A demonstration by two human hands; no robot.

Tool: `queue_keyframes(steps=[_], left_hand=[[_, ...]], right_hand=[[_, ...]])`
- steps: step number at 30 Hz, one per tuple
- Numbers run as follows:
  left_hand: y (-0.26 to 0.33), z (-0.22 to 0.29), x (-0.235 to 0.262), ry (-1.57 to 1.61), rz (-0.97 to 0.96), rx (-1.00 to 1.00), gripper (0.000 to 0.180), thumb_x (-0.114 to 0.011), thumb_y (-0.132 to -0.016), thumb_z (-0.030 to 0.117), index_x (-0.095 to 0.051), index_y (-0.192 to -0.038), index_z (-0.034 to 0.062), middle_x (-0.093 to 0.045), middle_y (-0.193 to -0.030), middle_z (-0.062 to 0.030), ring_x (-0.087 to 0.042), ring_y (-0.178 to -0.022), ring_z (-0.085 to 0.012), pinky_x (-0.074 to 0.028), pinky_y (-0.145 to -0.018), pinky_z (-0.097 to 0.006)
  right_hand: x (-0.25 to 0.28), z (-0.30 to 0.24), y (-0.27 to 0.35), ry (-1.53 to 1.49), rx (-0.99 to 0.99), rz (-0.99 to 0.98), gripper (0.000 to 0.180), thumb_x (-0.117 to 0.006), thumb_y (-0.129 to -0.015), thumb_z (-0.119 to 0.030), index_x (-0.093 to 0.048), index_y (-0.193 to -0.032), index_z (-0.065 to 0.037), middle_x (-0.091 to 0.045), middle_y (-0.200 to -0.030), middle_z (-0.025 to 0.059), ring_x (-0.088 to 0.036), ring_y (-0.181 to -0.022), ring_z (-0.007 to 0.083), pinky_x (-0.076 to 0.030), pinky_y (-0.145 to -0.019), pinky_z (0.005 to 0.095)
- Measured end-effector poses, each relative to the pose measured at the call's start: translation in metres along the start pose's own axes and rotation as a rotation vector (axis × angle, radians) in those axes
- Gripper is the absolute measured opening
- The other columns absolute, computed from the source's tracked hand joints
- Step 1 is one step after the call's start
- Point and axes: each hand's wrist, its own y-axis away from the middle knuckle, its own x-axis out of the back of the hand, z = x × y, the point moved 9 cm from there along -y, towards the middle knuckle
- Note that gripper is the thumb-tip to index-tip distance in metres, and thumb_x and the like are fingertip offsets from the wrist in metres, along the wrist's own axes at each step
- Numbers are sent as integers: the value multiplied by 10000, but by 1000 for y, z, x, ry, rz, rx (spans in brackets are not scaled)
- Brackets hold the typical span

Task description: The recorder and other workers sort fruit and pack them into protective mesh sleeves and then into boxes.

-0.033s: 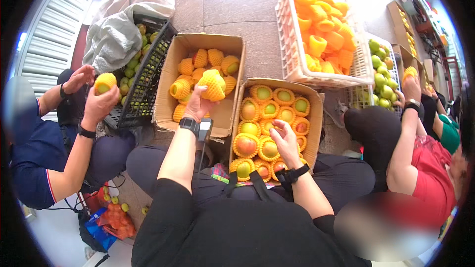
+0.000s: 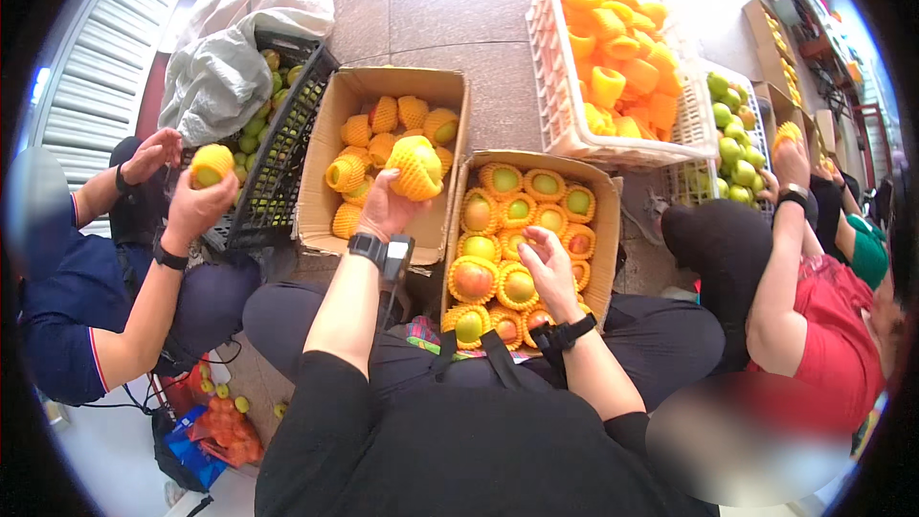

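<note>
My left hand [image 2: 388, 208] is closed round an apple in a yellow foam net [image 2: 414, 169], held up over the left cardboard box [image 2: 319, 168]. Greenish skin shows at the right of its net. Several netted apples [image 2: 385, 115] lie loosely in that box. My right hand [image 2: 550, 270] hovers over the right cardboard box [image 2: 601, 230], fingers apart and holding nothing. Rows of netted apples [image 2: 474, 279], green and reddish on top, fill this box in front of me.
A white crate [image 2: 549, 86] of orange-yellow foam nets stands beyond the right box, beside a crate of green apples [image 2: 737, 148]. At left is a black crate [image 2: 273, 153]. A person's hand [image 2: 203, 201] holds a netted apple there; another person [image 2: 814, 316] sits at right.
The netted apple in my left hand has tilted, so more of its side faces up. My right hand has hardly moved.
</note>
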Motion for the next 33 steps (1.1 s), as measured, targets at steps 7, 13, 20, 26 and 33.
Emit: queue_keyframes(steps=[7,13,20,26,33], left_hand=[[49,-82,-90,194,-387,237,583,-348,-820,530,-447,-1208,106,-529,-1151,-90,-555,-974,-243,-482,-779,-411],[84,-148,-104,-225,-344,411,613,-304,-842,596,-415,-1228,133,-532,-1139,-71,-535,-1023,-236,-493,-763,-436],[88,-152,-93,-483,-204,184,476,-507,-858,401,-371,-1212,114,-479,-1127,-58,-522,-1002,-207,-501,-743,-397],[84,-153,-96,-468,-124,160,464,-593,-826,266,-363,-1201,117,-460,-1126,-51,-511,-1016,-208,-512,-741,-387],[80,-147,-87,-392,-59,137,434,-610,-808,256,-392,-1144,88,-506,-1046,-80,-572,-898,-212,-534,-673,-387]], right_hand=[[-29,-48,18,-97,137,-208,543,-603,-804,-122,-324,-1259,-24,-407,-1231,123,-420,-1124,198,-391,-904,321],[-35,-45,44,-182,83,-333,565,-683,-715,-218,-423,-1173,-14,-486,-1120,78,-455,-1053,166,-365,-928,304],[-9,-17,41,42,211,-62,342,-610,-801,-199,-482,-1059,-15,-557,-950,56,-527,-859,118,-441,-757,246],[-2,0,31,30,279,-60,315,-535,-863,-214,-479,-1093,-7,-556,-952,65,-512,-880,111,-429,-768,233],[5,-17,44,139,282,3,376,-565,-846,-225,-478,-1123,13,-573,-961,71,-534,-869,113,-437,-766,237]])
